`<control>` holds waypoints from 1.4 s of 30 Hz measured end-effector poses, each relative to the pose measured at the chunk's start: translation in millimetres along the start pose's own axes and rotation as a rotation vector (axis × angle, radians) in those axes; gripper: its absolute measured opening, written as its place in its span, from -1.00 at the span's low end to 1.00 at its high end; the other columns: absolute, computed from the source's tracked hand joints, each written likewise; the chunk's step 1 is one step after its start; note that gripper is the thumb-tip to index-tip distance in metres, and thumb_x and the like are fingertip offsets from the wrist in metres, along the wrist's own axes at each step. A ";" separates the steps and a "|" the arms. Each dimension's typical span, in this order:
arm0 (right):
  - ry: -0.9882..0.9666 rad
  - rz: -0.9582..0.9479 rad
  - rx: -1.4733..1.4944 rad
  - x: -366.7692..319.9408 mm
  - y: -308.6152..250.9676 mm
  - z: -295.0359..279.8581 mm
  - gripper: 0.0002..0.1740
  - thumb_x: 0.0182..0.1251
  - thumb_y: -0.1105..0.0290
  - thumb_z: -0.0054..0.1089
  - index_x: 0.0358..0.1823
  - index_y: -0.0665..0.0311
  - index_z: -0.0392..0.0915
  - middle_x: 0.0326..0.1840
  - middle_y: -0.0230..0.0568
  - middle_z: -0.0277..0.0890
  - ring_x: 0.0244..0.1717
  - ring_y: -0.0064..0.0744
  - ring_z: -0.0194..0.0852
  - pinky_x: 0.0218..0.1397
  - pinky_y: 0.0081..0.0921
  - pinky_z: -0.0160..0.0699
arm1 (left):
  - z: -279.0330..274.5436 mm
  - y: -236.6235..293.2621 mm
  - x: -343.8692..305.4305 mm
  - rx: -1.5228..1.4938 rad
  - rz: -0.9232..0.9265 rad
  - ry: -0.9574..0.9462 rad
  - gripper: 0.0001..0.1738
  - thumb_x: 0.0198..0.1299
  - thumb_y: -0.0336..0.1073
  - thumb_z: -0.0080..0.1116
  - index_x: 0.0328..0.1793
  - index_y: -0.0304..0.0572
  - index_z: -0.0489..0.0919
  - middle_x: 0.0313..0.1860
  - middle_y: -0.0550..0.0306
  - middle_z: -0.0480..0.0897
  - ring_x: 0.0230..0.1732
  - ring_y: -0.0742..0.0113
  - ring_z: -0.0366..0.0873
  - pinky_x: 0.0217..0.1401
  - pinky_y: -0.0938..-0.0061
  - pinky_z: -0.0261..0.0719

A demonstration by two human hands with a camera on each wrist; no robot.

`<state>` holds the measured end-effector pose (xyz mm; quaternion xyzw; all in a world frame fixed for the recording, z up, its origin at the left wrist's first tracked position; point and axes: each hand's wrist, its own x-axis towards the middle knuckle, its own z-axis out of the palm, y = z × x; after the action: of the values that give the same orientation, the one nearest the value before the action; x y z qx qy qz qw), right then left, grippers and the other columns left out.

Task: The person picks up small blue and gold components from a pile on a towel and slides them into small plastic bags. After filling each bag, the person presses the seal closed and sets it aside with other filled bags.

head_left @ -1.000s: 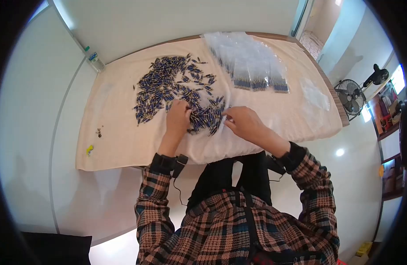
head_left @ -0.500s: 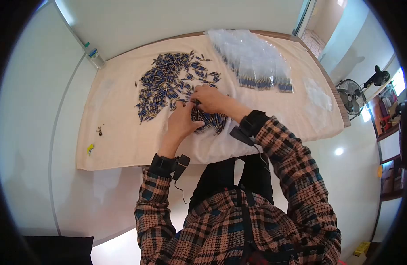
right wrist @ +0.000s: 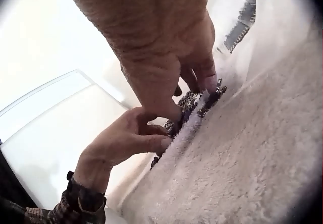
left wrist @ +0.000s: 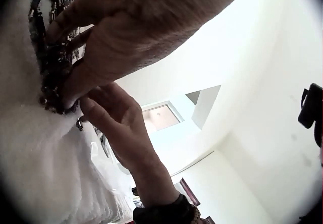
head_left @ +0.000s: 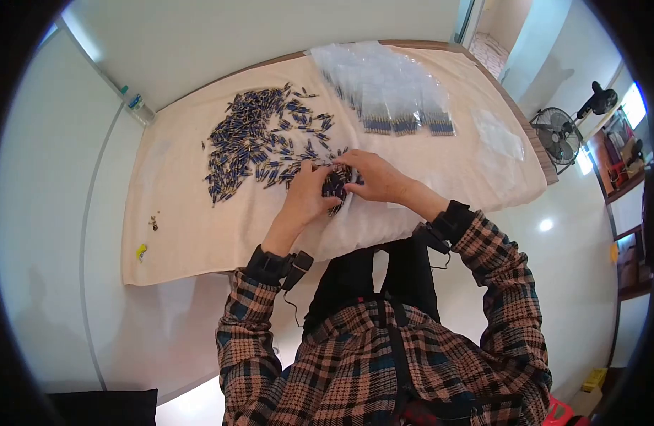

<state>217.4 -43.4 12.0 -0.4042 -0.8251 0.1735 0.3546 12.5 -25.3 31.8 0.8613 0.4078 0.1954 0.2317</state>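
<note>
loose pieces (head_left: 234,138) at left | left hand (head_left: 305,197) curled round bunch (head_left: 333,186) on cloth (head_left: 192,234) | right hand (head_left: 378,179) curled round its other side | seemingly gathering; next move calls for even finger pressure

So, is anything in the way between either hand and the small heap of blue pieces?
Nothing visible: the left hand and right hand both touch the heap, from opposite sides. A raised fold of cloth runs alongside the pieces, but doesn't keep the fingers off them.
</note>
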 end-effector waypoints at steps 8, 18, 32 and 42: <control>-0.145 0.220 -0.316 20.6 -11.3 15.3 -0.51 -0.11 0.30 0.42 -0.09 0.30 0.55 -0.18 0.05 0.47 -0.09 0.05 0.47 0.01 -0.17 0.50 | 6.1 -18.8 -0.5 0.030 -0.052 0.005 -0.41 -0.20 -0.28 0.45 0.05 -0.23 0.54 -0.09 -0.11 0.48 -0.05 -0.06 0.50 0.01 0.26 0.49; 0.005 0.232 -0.268 13.3 -26.4 31.1 -0.54 -0.12 0.33 0.39 -0.10 0.24 0.55 -0.19 0.04 0.43 -0.15 0.08 0.46 -0.01 -0.17 0.49 | 18.5 -38.1 -11.4 -0.131 0.043 0.267 -0.61 -0.15 -0.42 0.31 -0.11 -0.30 0.56 -0.19 -0.10 0.54 -0.15 -0.03 0.52 -0.05 0.29 0.50; 0.099 0.199 -0.170 19.0 -10.6 37.5 -0.68 -0.13 0.38 0.33 -0.26 0.26 0.58 -0.33 -0.06 0.54 -0.22 -0.04 0.53 -0.13 -0.20 0.53 | 33.5 -39.7 0.3 -0.344 0.005 0.340 -0.70 -0.07 -0.51 0.27 -0.15 -0.30 0.54 -0.32 0.09 0.59 -0.38 0.38 0.56 -0.33 0.47 0.54; -0.038 0.679 0.452 17.2 -7.5 11.1 -0.69 0.12 0.49 0.20 -0.08 0.43 0.59 -0.14 -0.18 0.63 -0.30 -0.54 0.63 -0.36 -0.58 0.59 | 23.5 -26.3 -7.2 -0.621 -0.203 0.168 -0.83 0.03 -0.57 0.21 -0.21 -0.30 0.54 -0.35 0.12 0.58 -0.44 0.39 0.56 -0.42 0.48 0.52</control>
<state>198.1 -34.4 16.3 -0.5622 -0.5924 0.4650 0.3417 4.6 -21.9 -3.1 0.6856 0.4301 0.3565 0.4668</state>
